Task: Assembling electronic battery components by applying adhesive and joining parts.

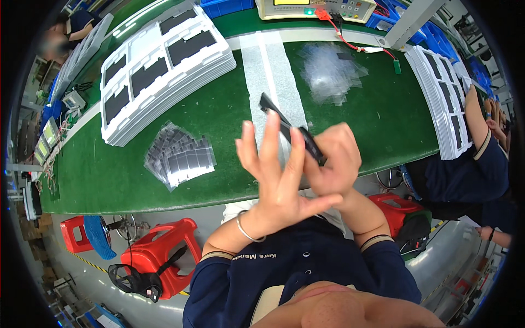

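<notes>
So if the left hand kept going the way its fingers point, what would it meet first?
Probably the flat black strip that the right hand holds. The left hand has its fingers spread just beneath it. Depth is unclear; beyond lies the white strip on the green table.

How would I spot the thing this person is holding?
Start at the green table, then come to its near edge, where the person's two hands meet. The right hand pinches a thin black strip, alone raised above the table, unlike the bagged dark pieces lying flat.

Black strip (290, 128) in my hands. Green mat on bench (219, 120); white trays (164, 71) holding black rectangles; grey-black sheets in clear bags (180, 156); red stool (164, 257); my sleeves navy, tan-trimmed.
</notes>
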Tool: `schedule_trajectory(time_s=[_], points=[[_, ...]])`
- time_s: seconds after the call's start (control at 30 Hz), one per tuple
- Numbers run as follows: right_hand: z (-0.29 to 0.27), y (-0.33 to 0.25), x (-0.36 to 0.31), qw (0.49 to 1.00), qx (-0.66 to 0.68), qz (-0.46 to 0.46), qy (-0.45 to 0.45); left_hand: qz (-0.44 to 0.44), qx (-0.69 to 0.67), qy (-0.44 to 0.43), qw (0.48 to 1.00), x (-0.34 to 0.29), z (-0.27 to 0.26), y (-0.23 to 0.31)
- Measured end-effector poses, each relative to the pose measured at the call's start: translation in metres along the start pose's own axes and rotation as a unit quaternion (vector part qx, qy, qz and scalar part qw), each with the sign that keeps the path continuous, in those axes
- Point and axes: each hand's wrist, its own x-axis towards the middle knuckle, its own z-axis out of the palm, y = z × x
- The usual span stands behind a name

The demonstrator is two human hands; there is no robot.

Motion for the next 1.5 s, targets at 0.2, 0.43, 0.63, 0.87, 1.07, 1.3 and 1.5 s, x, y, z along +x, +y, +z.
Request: schedule_trajectory(time_s=[0.2,0.43,0.63,0.87,1.07,1.3,1.5], points=[[-0.025,0.011,0.006,0.904,0.293,0.214,-0.227,-0.179,-0.473,0.050,0.861,0.004,-0.013,-0.035],[-0.026,0.007,0.013,0.894,0.336,0.257,-0.148,-0.291,-0.556,-0.017,0.779,-0.015,-0.021,-0.036],[-0.033,0.005,0.015,0.920,0.264,0.229,-0.175,-0.226,-0.428,-0.027,0.874,-0.013,-0.028,-0.031],[-0.023,-0.005,0.003,0.991,0.117,0.047,-0.041,-0.092,-0.284,-0.003,0.954,-0.012,-0.023,-0.021],[-0.018,-0.006,-0.003,0.999,-0.009,-0.045,0.000,-0.042,-0.149,0.044,0.987,-0.021,-0.008,-0.007],[-0.011,-0.017,-0.010,0.996,0.065,0.023,-0.060,-0.079,-0.124,0.121,0.982,-0.032,0.001,-0.013],[-0.037,0.007,0.013,0.907,0.306,0.186,-0.221,-0.214,-0.368,-0.025,0.904,-0.021,-0.022,-0.024]])
